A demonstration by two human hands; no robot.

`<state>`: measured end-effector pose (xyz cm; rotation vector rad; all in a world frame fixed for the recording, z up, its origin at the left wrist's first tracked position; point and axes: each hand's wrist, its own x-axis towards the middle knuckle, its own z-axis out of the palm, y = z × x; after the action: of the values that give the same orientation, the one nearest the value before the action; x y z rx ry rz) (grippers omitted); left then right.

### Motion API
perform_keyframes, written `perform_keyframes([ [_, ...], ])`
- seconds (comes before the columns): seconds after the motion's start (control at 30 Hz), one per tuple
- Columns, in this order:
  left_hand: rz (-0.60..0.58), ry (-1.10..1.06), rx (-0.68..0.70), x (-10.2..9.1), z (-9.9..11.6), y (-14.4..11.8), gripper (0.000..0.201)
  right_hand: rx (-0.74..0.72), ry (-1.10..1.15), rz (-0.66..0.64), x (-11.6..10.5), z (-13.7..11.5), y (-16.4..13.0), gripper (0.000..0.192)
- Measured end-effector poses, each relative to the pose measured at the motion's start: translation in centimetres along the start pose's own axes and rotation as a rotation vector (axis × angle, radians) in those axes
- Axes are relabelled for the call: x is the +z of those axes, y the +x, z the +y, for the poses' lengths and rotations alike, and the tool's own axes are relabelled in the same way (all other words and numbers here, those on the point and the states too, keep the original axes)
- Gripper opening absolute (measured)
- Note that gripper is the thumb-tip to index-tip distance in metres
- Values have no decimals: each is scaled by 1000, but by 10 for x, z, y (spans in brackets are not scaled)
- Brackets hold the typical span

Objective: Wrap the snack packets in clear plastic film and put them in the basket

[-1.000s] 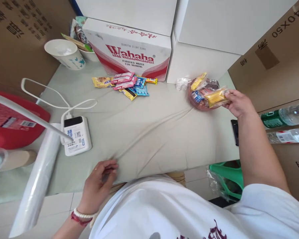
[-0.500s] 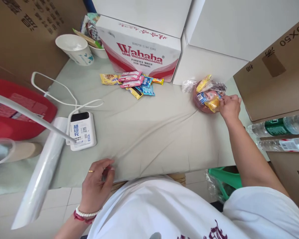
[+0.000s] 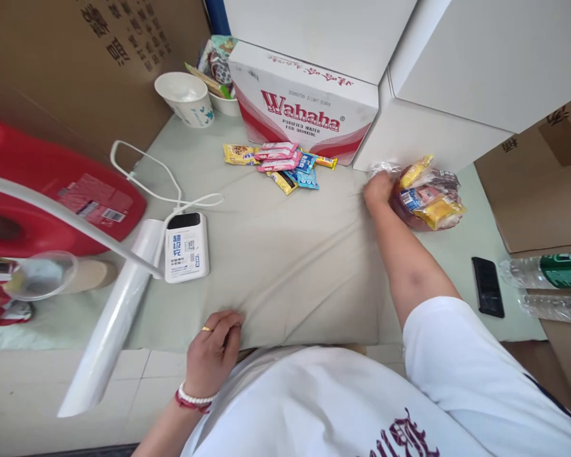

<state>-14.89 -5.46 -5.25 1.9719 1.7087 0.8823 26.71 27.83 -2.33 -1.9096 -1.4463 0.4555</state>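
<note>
— Since a moment ago the right hand [image 3: 379, 189] is sitting on the opposite side of the bowl of snacks [image 3: 426, 197]: it was at the bowl's right edge holding a yellow packet, and now it is resting at the left edge, with that yellow packet [image 3: 438, 211] lying on top of the heap.

— Is the hand gripping anything now?

— Its fingers are curling against the bowl's left rim and a crinkled clear wrapper [image 3: 379, 169], but whether they are actually pinching either one I cannot tell.

— And the other hand?

— The left hand [image 3: 212, 346] is lying at the near edge of the table, fingers bent loosely, pressing on the pale cloth [image 3: 285, 266] and holding nothing. It is wearing a ring and a beaded bracelet.

— Where is the bowl sitting?

— At the far right of the cloth, just in front of the white boxes [image 3: 428, 120].

— What else is lying about?

— A loose pile of snack packets [image 3: 280, 164] is lying before the Wahaha box [image 3: 309, 105], a power bank [image 3: 185, 247] with white cable is sitting to the left, and a black phone [image 3: 488, 287] is lying near the right arm.
</note>
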Motion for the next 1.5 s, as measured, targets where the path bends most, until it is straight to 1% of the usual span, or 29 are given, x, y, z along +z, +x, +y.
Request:
perform_keyframes([
  [0.07, 2, -56, -37, -5, 1, -3, 18, 113, -35, 58, 6, -3, 0, 26],
  [0.13, 15, -112, -72, -10, 6, -4, 16, 182, -37, 51, 7, -12, -14, 21],
  [0.17, 15, -148, -85, -13, 9, -2, 16, 196, -8, 19, 6, -17, -26, 20],
  [0.23, -13, -245, -96, -15, 20, 6, 14, 203, 168, -105, 0, -29, -59, 21],
  [0.3, -67, -373, -86, -13, 36, 23, 14, 255, 518, -282, -10, -40, -100, 25],
  [0.37, -91, -479, -79, -4, 55, 45, 15, 331, 788, -402, -22, -50, -141, 32],
  [0.43, -109, -542, -88, 13, 75, 71, 17, 385, 905, -427, -30, -59, -179, 35],
  [0.5, -111, -618, -139, 35, 95, 96, 22, 402, 917, -423, -31, -67, -211, 33],
  [0.53, -124, -655, -167, 46, 104, 106, 30, 398, 898, -433, -30, -70, -224, 31],
  [0.57, -139, -687, -184, 56, 111, 115, 36, 390, 871, -453, -28, -72, -234, 29],
  [0.6, -170, -723, -189, 65, 116, 123, 36, 382, 847, -475, -27, -74, -242, 27],
  [0.63, -216, -774, -196, 72, 119, 128, 32, 381, 833, -492, -27, -74, -248, 25],
  [0.7, -298, -886, -230, 79, 119, 133, 34, 406, 847, -496, -30, -71, -251, 23],
  [0.73, -332, -940, -255, 80, 117, 133, 36, 433, 872, -487, -34, -68, -250, 23],
  [0.8, -382, -1013, -302, 75, 110, 130, 42, 492, 932, -471, -45, -60, -246, 23],
  [0.87, -432, -1020, -312, 63, 102, 125, 46, 529, 978, -473, -56, -51, -240, 24],
  [0.93, -476, -966, -273, 46, 92, 119, 45, 532, 941, -530, -64, -44, -236, 24],
  [1.0, -491, -859, -195, 27, 81, 109, 41, 470, 773, -615, -66, -41, -230, 24],
  [1.07, -450, -714, -141, 9, 66, 94, 36, 325, 542, -646, -61, -45, -220, 26],
  [1.13, -349, -530, -187, -5, 49, 75, 31, 123, 347, -632, -49, -57, -204, 26],
  [1.2, -213, -286, -211, -12, 31, 56, 27, -92, 186, -650, -30, -81, -182, 24],
  [1.27, -124, -128, -136, -13, 16, 41, 24, -318, 22, -683, -3, -116, -155, 21],
  [1.33, -71, -68, -36, -11, 6, 30, 21, -525, -147, -677, 34, -159, -123, 20],
  [1.37, -43, -52, 13, -10, 4, 27, 20, -598, -227, -658, 57, -181, -107, 20],
  [1.43, 13, -33, 63, -8, 3, 24, 16, -685, -326, -566, 108, -225, -71, 25],
  [1.5, 50, -31, 69, -7, 5, 23, 14, -740, -318, -499, 164, -264, -34, 41],
])
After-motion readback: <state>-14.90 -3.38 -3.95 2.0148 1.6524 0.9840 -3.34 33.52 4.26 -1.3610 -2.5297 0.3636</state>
